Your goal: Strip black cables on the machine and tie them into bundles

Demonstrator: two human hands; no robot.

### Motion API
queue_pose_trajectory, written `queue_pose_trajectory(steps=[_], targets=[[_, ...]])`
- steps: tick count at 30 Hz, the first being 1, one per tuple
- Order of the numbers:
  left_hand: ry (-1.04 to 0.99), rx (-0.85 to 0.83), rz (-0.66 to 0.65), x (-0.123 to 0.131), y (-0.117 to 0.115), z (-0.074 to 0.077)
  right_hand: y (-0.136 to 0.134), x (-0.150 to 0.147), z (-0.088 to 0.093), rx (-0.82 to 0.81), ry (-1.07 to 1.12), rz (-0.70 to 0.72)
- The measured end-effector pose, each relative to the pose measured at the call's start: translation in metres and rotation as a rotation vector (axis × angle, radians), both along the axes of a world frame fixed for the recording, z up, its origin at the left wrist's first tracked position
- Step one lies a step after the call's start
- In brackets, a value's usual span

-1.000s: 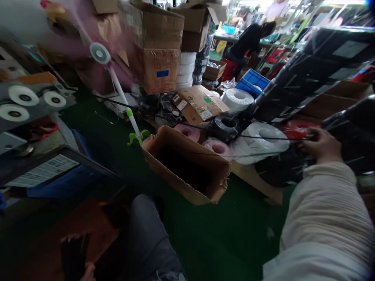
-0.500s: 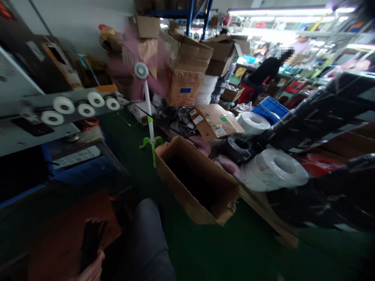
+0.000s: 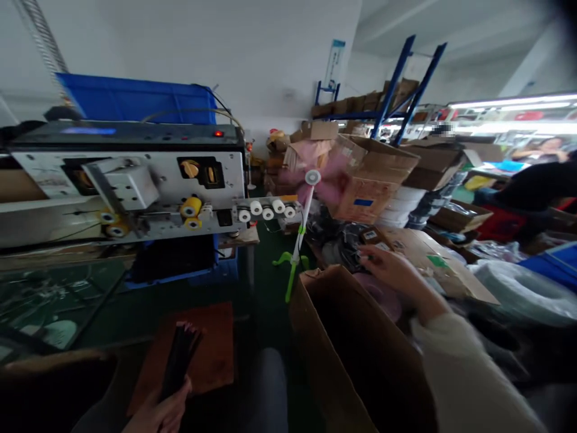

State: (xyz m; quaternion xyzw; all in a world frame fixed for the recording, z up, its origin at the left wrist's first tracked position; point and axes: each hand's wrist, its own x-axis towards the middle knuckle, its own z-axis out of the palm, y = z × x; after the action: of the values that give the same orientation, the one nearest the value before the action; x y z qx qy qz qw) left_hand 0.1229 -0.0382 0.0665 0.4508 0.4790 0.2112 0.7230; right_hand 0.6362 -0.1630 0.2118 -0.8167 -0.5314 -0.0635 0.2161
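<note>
Low in the view, my left hand (image 3: 164, 409) is closed around a bundle of black cables (image 3: 175, 361). The bundle points upward, its pinkish cut ends bunched at the top. Behind it is a reddish-brown board (image 3: 216, 349). My right hand (image 3: 387, 264) is stretched out over the far right side of an open cardboard box (image 3: 329, 355). Its fingers are slightly bent with gaps between them, a little blurred, and I make out nothing held. The inside of the box is dark, so its contents are hidden.
A machine (image 3: 171, 192) with yellow and white rollers stands at the left, a blue bin (image 3: 139, 99) on top. A pink fan (image 3: 312, 177) turns behind the box. Cartons (image 3: 360, 198) and wrapped coils (image 3: 527, 288) crowd the right. A person in dark clothing (image 3: 536, 186) is farther off.
My view has swung left and up, bringing the whole machine into sight. My right hand and sleeve have come into view over the box. My left hand still holds the cables.
</note>
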Motion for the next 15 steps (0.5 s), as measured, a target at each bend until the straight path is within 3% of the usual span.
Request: queue_pose_trajectory(steps=[1,4,7,11,14,15], targets=[[0.001,0.02,0.02,-0.004,0.0,0.007,0.037,-0.014,0.008,0.039,-0.034,0.087],[-0.001,0.075,0.089,-0.013,-0.001,0.023,0.13,-0.055,0.025,0.175,-0.108,0.091],[-0.051,0.078,0.149,-0.021,-0.004,0.024,0.181,-0.072,0.028,0.173,-0.166,0.005],[-0.14,0.049,0.186,-0.035,-0.003,0.018,0.193,-0.038,0.011,-0.027,-0.18,-0.107],[-0.173,0.048,0.234,-0.048,-0.001,0.018,0.178,0.01,-0.012,0.092,-0.19,-0.141],[-0.182,0.049,0.247,-0.052,0.001,0.018,0.172,0.024,-0.018,0.125,-0.167,-0.076]])
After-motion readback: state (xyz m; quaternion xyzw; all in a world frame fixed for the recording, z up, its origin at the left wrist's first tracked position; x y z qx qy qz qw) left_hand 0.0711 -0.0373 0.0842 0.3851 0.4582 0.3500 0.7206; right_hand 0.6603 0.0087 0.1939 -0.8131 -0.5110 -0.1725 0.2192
